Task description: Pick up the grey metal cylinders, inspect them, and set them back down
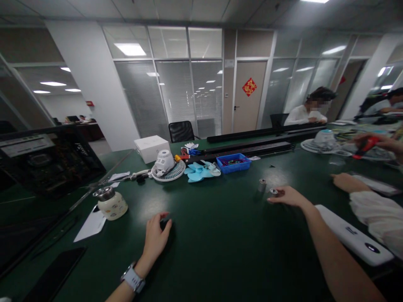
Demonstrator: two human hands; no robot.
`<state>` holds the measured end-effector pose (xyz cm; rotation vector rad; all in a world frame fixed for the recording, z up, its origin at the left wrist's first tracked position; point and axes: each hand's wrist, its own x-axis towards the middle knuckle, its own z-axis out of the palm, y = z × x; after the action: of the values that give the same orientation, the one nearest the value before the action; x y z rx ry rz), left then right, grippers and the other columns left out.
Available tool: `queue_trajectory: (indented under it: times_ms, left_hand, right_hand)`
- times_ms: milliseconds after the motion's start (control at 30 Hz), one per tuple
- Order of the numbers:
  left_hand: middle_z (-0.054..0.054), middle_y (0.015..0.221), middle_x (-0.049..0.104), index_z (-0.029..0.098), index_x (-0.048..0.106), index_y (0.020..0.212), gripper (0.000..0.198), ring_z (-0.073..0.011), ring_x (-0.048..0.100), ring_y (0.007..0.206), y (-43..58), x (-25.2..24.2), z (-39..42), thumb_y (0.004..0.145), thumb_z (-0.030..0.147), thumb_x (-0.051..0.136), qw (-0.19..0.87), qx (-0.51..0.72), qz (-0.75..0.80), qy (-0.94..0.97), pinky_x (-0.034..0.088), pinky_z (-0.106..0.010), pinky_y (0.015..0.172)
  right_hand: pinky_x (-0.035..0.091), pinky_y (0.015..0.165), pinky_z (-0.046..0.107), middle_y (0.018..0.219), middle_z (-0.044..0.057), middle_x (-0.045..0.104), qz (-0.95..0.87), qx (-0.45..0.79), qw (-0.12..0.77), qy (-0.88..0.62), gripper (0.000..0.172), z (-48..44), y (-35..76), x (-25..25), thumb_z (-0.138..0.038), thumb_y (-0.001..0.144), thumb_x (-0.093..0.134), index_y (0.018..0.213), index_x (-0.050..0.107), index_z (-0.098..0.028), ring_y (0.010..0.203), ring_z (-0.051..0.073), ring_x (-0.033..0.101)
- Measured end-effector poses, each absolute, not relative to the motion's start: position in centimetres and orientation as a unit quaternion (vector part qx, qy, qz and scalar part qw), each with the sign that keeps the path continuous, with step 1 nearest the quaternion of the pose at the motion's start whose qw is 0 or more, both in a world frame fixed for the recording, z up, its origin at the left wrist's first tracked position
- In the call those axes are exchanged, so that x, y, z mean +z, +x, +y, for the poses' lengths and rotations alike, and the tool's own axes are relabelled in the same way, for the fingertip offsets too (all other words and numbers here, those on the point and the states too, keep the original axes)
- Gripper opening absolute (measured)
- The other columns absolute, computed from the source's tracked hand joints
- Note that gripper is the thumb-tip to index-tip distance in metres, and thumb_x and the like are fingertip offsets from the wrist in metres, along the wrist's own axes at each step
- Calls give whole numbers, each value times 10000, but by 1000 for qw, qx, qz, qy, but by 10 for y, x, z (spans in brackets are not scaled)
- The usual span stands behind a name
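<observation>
My right hand (289, 196) reaches out over the green table, its thumb and fingers pinching a small silver metal cylinder (273, 192). Just left of it and slightly farther away, a second metal cylinder (262, 185) stands upright. My left hand (156, 235), with a watch on the wrist, rests on the table nearer to me. Its fingers are loosely curved and apart from the thumb, and the dark gap between them shows nothing I can make out as held. Light blue fan blades (201, 171) lie beyond the two hands.
A blue tray (233, 164) of small parts, a white fan housing (166, 167) and a white box (151, 147) stand farther back. A cream jar (112, 204) is at left. At right lies a white device (354, 237), beside a co-worker's hand (344, 183) and red-handled tool (365, 147).
</observation>
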<state>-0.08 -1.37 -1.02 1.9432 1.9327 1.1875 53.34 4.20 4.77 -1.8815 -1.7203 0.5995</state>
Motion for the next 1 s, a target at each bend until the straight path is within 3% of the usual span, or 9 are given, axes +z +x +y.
queue_trajectory:
  times_ms: [133, 267, 333, 533, 700, 900, 1000]
  left_hand:
    - [-109, 1036, 663, 170, 637, 1048, 401, -300, 562, 1008, 0, -9, -15, 793, 454, 515, 82, 396, 645, 649, 459, -493, 900]
    - [-110, 1043, 652, 168, 629, 1055, 385, -293, 556, 1012, 3, -8, -16, 818, 449, 516, 89, 400, 636, 654, 448, -496, 911]
    - [-104, 1055, 644, 176, 624, 1068, 388, -283, 555, 1021, 6, -4, -18, 834, 465, 517, 100, 409, 622, 661, 447, -483, 916]
    - [-82, 1123, 628, 223, 630, 1119, 344, -248, 529, 1090, 24, 13, -31, 888, 447, 510, 132, 426, 547, 708, 435, -436, 954]
    - [-64, 1116, 645, 264, 649, 1157, 322, -233, 518, 1088, 41, 20, -33, 894, 410, 535, 140, 416, 500, 746, 431, -423, 962]
    - [-68, 1030, 670, 271, 737, 1002, 258, -232, 528, 1030, 55, 23, -25, 883, 411, 556, 129, 422, 488, 753, 446, -410, 922]
    - [-72, 1054, 657, 287, 730, 1039, 262, -236, 518, 1047, 56, 22, -24, 867, 417, 582, 123, 431, 485, 751, 443, -423, 935]
  right_hand:
    - [515, 697, 289, 791, 57, 745, -643, 254, 231, -685, 418, 39, 502, 56, -507, 573, 755, 837, 749, -184, 770, 231, 692]
    - [486, 860, 329, 965, 51, 740, -707, 226, 328, -584, 469, 26, 415, 55, -505, 671, 712, 1033, 728, -208, 916, 223, 671]
    - [459, 907, 352, 999, 47, 730, -733, 228, 364, -527, 439, 17, 359, 48, -517, 717, 681, 1036, 727, -219, 949, 216, 655]
    - [445, 827, 362, 949, 35, 716, -801, 244, 340, -428, 438, -4, 252, 28, -525, 720, 697, 1072, 712, -264, 869, 213, 632]
    - [436, 831, 357, 944, 37, 703, -808, 257, 334, -413, 427, -2, 242, 17, -511, 727, 697, 1070, 706, -258, 877, 215, 614]
    - [427, 814, 346, 914, 33, 684, -805, 262, 338, -412, 401, 2, 242, 10, -515, 692, 728, 983, 708, -241, 875, 210, 597]
    - [424, 779, 328, 879, 30, 669, -811, 253, 342, -403, 374, 2, 241, 10, -515, 712, 709, 952, 701, -228, 844, 198, 587]
